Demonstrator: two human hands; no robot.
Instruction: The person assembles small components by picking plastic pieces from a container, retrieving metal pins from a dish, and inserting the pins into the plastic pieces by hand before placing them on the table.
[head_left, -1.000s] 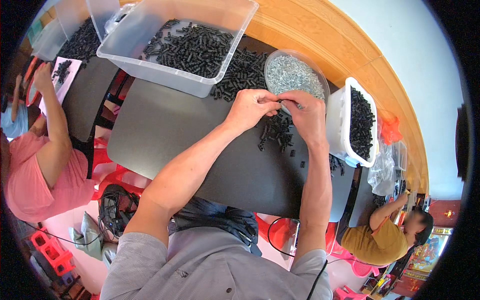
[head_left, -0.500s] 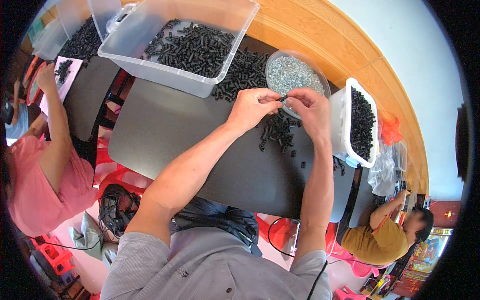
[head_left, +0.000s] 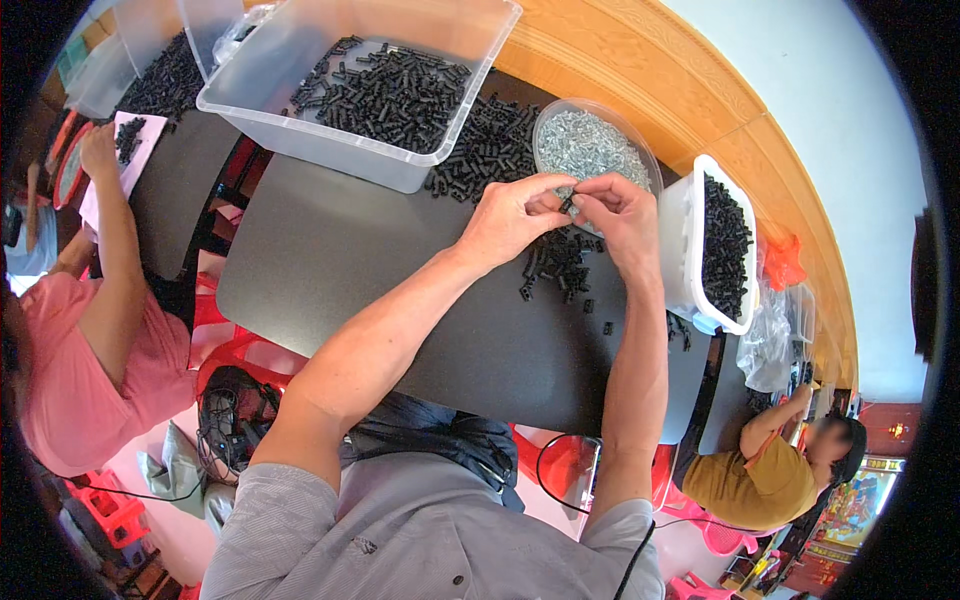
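Note:
My left hand [head_left: 507, 218] and my right hand [head_left: 624, 215] meet fingertip to fingertip just in front of the round tub [head_left: 652, 172] of small shiny metal pieces [head_left: 590, 142]. Pinched between them is a small black plastic part [head_left: 568, 203], mostly covered by the fingers. Both hands are closed on it. Whether a metal piece is also in the pinch is too small to tell. Below my fingertips lies a loose pile of similar black parts [head_left: 560, 262] on the dark table [head_left: 330, 250].
A large clear bin [head_left: 330, 150] of black parts stands at the back left, with more parts heaped beside it. To the right, a white tub [head_left: 680, 255] tilts toward me, full of black parts. Co-workers sit at left, in a pink top [head_left: 110, 370], and right, in a mustard top [head_left: 755, 480].
My left fingers have shifted around the black part, with the index finger reaching farther over it. The part looks turned more upright. My right hand stays almost in place.

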